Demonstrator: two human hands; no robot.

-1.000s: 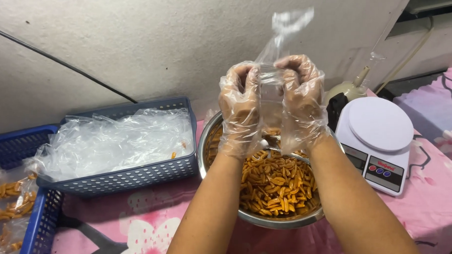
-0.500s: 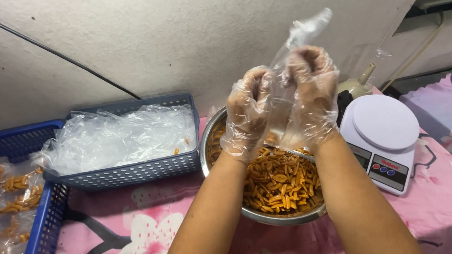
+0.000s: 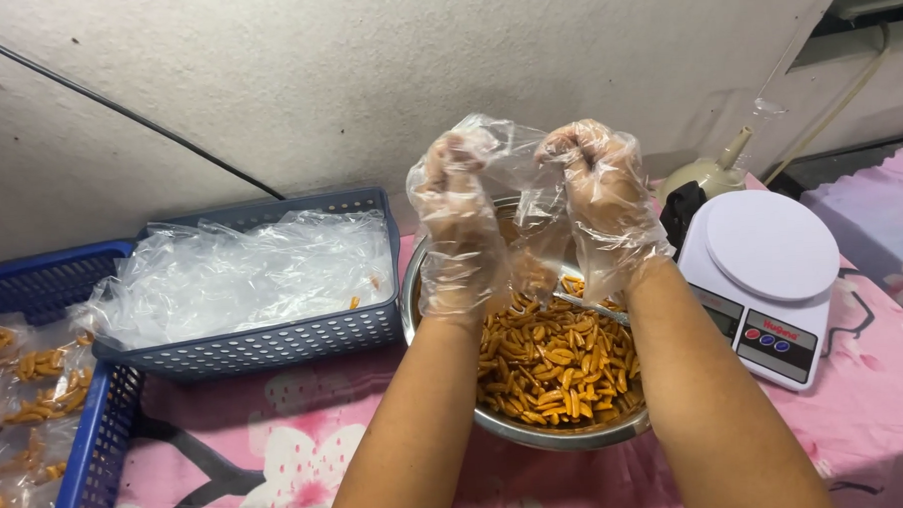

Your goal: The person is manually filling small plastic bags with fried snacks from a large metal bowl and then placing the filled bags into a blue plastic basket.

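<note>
My left hand (image 3: 458,234) and my right hand (image 3: 605,204) both wear loose clear plastic gloves. Together they grip a small clear plastic bag (image 3: 526,206), each pinching one side of its mouth, and hold it over a metal bowl (image 3: 538,433). The bowl is full of orange fried snack pieces (image 3: 555,361). The bag hangs between the hands just above the snacks; I cannot tell what it holds.
A dark blue basket (image 3: 274,335) of clear plastic bags sits left of the bowl. A brighter blue basket (image 3: 88,447) at far left holds packed snack bags. A white digital kitchen scale (image 3: 773,283) stands to the right on the pink flowered tablecloth (image 3: 269,461).
The bag stuck up high above the hands before; now it is pulled down between them, and both hands have come apart a little at its mouth.
</note>
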